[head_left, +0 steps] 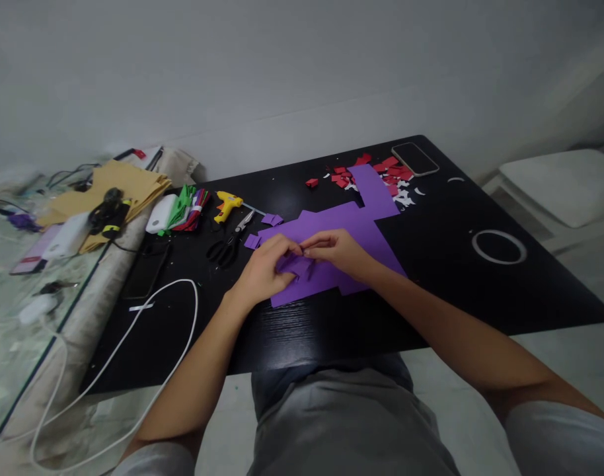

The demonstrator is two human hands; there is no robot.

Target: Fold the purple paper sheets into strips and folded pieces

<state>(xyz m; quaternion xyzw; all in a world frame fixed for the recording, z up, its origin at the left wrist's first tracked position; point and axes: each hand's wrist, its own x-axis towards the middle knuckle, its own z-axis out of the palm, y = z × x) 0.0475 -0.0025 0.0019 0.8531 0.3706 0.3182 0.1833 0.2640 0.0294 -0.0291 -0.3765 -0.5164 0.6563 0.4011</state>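
Observation:
Large purple paper sheets (371,241) lie overlapping on the black table. Above them, both hands pinch a small cut purple paper piece (298,266). My left hand (266,270) grips its left side, thumb below and fingers curled over the top. My right hand (339,251) meets it from the right, thumb and forefinger pressed together at the piece's upper edge. The fingertips of the two hands almost touch. Small folded purple pieces (272,219) rest just beyond the sheets' left corner. A purple strip (374,190) reaches over the red scraps (396,173) at the back.
Left of the sheets are black-handled scissors (223,251), a yellow glue gun (227,206) and bundles of coloured strips (195,208). A dark phone (146,271) and a white cable (195,311) lie further left. Another phone (415,158) sits back right, a white ring (499,246) at right.

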